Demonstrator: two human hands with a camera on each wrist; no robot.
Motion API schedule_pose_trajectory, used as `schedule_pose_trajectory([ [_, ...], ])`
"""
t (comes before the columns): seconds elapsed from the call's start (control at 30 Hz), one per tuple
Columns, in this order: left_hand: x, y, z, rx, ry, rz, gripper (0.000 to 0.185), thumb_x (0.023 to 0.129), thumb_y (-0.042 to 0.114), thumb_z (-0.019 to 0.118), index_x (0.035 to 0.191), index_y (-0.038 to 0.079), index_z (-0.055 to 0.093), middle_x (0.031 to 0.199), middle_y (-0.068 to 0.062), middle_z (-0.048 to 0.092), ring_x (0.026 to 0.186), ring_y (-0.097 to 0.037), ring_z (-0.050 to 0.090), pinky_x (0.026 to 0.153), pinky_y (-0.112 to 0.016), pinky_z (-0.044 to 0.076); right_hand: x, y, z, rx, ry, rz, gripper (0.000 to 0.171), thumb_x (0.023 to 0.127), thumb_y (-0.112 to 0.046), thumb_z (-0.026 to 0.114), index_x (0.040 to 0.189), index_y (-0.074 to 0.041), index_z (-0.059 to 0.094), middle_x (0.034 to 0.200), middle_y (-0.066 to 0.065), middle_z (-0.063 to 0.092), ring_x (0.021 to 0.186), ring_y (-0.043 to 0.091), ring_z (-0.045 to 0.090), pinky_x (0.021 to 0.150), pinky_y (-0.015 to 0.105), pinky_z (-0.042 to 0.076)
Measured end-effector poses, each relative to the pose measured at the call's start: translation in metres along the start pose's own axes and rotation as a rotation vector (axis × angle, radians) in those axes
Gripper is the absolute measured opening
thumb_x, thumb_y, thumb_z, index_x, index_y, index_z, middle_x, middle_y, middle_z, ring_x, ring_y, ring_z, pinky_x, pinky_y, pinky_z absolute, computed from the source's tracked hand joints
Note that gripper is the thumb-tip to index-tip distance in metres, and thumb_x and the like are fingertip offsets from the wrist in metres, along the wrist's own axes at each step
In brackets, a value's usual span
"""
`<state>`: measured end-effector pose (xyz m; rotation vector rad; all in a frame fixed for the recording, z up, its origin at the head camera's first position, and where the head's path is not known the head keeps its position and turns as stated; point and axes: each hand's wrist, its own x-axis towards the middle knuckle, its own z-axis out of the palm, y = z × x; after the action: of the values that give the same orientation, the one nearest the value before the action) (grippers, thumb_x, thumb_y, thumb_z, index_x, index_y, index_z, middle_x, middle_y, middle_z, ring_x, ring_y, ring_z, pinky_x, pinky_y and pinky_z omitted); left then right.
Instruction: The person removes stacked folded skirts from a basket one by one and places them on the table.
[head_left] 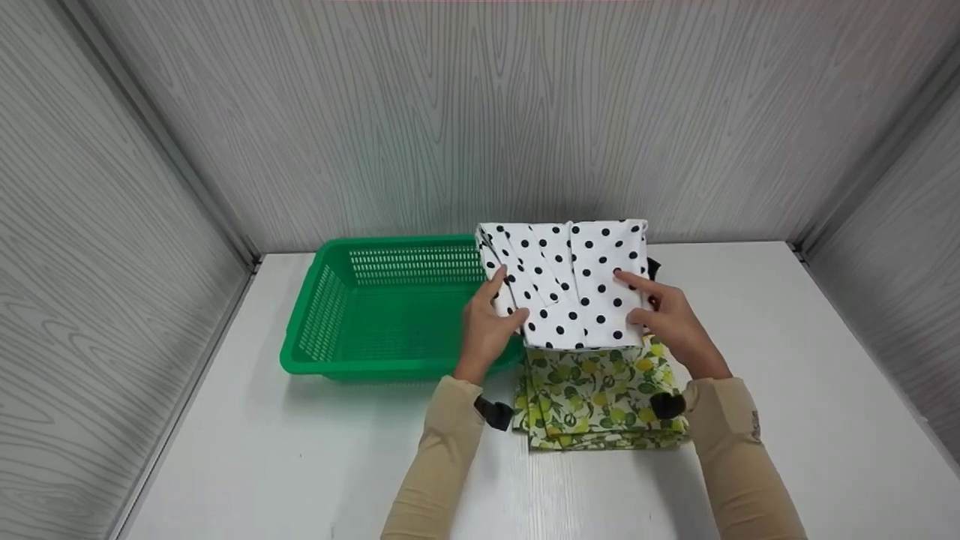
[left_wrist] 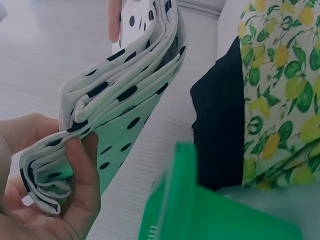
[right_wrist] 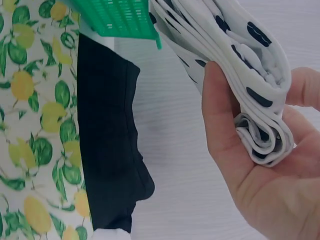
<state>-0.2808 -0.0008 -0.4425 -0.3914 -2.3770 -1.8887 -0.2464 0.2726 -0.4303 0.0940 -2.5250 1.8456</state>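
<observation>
1. The polka-dot cloth is white with black dots, folded into several thick layers.
2. It is lifted off the table, held flat and level at its left and right edges, just above the far end of the cloth pile, near the table's back edge beside the basket.

A green plastic basket with slotted walls sits on the white tabletop, toward the left and close to the back wall. Just beside its right front corner lies a folded stack of cloth printed with yellow lemons and green leaves. A flat black cloth lies touching the lemon stack's edge. Grey wood-grain panels enclose the tabletop on three sides.
</observation>
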Motion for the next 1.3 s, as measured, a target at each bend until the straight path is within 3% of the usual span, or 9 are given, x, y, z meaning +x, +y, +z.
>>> schedule_pose_trajectory([
  [0.03, 0.000, -0.001, 0.005, 0.002, -0.007, 0.000, 0.071, 0.090, 0.001, 0.068, 0.155, 0.004, 0.041, 0.153, -0.025, 0.042, 0.061, -0.017, 0.042, 0.054, -0.027, 0.036, -0.002, 0.002, -0.003, -0.007, 0.005, 0.002, 0.067, 0.088, 0.013, 0.052, 0.152, -0.003, 0.045, 0.146, 0.033, 0.044, 0.107, 0.029, 0.057, 0.071, 0.026, 0.053],
  [0.13, -0.001, -0.001, 0.018, 0.032, -0.020, -0.005, 0.070, 0.090, 0.002, 0.068, 0.155, 0.005, 0.042, 0.154, -0.026, 0.040, 0.090, -0.030, 0.063, 0.055, -0.028, 0.036, -0.008, 0.010, -0.013, -0.008, 0.011, 0.013, 0.067, 0.088, 0.014, 0.052, 0.152, -0.001, 0.044, 0.149, 0.033, 0.040, 0.111, 0.029, 0.056, 0.073, 0.025, 0.053],
  [0.2, -0.002, -0.001, 0.027, 0.066, -0.022, -0.003, 0.070, 0.090, 0.002, 0.068, 0.155, 0.005, 0.042, 0.155, -0.026, 0.039, 0.122, -0.036, 0.056, 0.060, -0.029, 0.039, -0.012, 0.015, -0.018, -0.004, 0.013, 0.020, 0.067, 0.088, 0.014, 0.052, 0.153, 0.000, 0.043, 0.149, 0.034, 0.040, 0.112, 0.028, 0.057, 0.074, 0.026, 0.056],
  [0.27, -0.002, -0.002, 0.034, 0.106, -0.019, 0.008, 0.069, 0.091, 0.003, 0.069, 0.155, 0.006, 0.042, 0.153, -0.026, 0.041, 0.140, -0.037, 0.042, 0.065, -0.031, 0.042, -0.014, 0.018, -0.023, -0.005, 0.016, 0.022, 0.067, 0.088, 0.014, 0.053, 0.153, 0.000, 0.042, 0.148, 0.035, 0.040, 0.111, 0.026, 0.059, 0.074, 0.027, 0.057],
  [0.47, -0.005, -0.003, 0.056, 0.187, 0.002, 0.078, 0.069, 0.088, 0.003, 0.071, 0.152, 0.004, 0.046, 0.135, -0.023, 0.058, 0.101, -0.029, 0.059, 0.068, -0.030, 0.044, -0.021, 0.027, -0.039, -0.029, 0.038, 0.036, 0.068, 0.089, 0.013, 0.055, 0.154, -0.001, 0.041, 0.149, 0.034, 0.040, 0.105, 0.015, 0.059, 0.075, 0.026, 0.057],
  [0.67, -0.011, -0.006, 0.075, 0.180, -0.003, 0.075, 0.069, 0.087, 0.002, 0.072, 0.151, 0.005, 0.048, 0.134, -0.021, 0.059, 0.091, -0.026, 0.059, 0.065, -0.030, 0.044, -0.033, 0.039, -0.054, -0.042, 0.041, 0.039, 0.068, 0.088, 0.012, 0.055, 0.154, 0.000, 0.040, 0.148, 0.035, 0.040, 0.098, 0.008, 0.058, 0.071, 0.025, 0.055],
  [0.87, -0.015, -0.006, 0.094, 0.155, -0.059, 0.072, 0.068, 0.089, 0.003, 0.073, 0.152, 0.006, 0.048, 0.112, -0.010, 0.062, 0.062, -0.011, 0.037, 0.060, -0.026, 0.037, -0.046, 0.048, -0.069, -0.056, 0.061, 0.037, 0.066, 0.089, 0.012, 0.053, 0.153, 0.002, 0.040, 0.148, 0.034, 0.040, 0.098, 0.005, 0.059, 0.071, 0.026, 0.055],
  [1.03, -0.017, -0.004, 0.105, 0.167, -0.083, 0.069, 0.068, 0.089, 0.003, 0.073, 0.152, 0.008, 0.048, 0.104, -0.007, 0.061, 0.057, -0.007, 0.028, 0.058, -0.024, 0.033, -0.051, 0.054, -0.080, -0.070, 0.081, 0.023, 0.066, 0.089, 0.012, 0.054, 0.152, 0.001, 0.042, 0.147, 0.035, 0.041, 0.098, 0.002, 0.058, 0.071, 0.024, 0.055],
  [1.3, -0.027, -0.003, 0.126, 0.126, -0.168, -0.005, 0.062, 0.095, 0.008, 0.068, 0.153, 0.010, 0.046, 0.123, -0.007, 0.061, 0.055, -0.006, 0.032, 0.058, -0.023, 0.037, -0.064, 0.067, -0.101, -0.130, 0.115, 0.066, 0.064, 0.091, 0.009, 0.056, 0.152, -0.005, 0.046, 0.144, 0.033, 0.041, 0.095, 0.002, 0.056, 0.069, 0.024, 0.054],
])
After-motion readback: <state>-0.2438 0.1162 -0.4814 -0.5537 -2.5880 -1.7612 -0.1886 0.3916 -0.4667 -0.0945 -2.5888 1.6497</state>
